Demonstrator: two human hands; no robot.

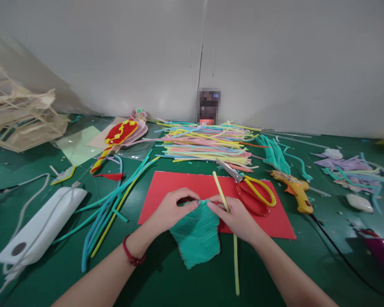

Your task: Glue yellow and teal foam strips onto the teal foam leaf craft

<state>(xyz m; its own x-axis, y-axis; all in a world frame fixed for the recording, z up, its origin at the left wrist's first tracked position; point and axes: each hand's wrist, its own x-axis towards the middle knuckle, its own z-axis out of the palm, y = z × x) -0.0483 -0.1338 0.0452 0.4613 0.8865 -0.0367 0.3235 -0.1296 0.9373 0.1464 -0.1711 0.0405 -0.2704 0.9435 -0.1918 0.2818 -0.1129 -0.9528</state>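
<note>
A teal panel of pipe cleaners (200, 241), ridged and roughly four-sided, hangs between my two hands over the front of a red sheet (169, 181). My left hand (176, 209) pinches its top edge between thumb and fingers. On the other side of that edge, my right hand (232, 213) pinches the panel too. A pale yellow pipe cleaner (236, 264) also passes through my right hand, sticking out above and below it. Scissors (256, 187) with yellow and red handles lie on the red sheet just beyond my right hand.
A heap of coloured pipe cleaners (208, 145) lies behind the sheet. On the right are a yellow glue gun (296, 192) with a black cord and a teal bundle (275, 153). A white power strip (45, 226), loose pipe cleaners (115, 204) and a red-yellow fan (121, 131) are left.
</note>
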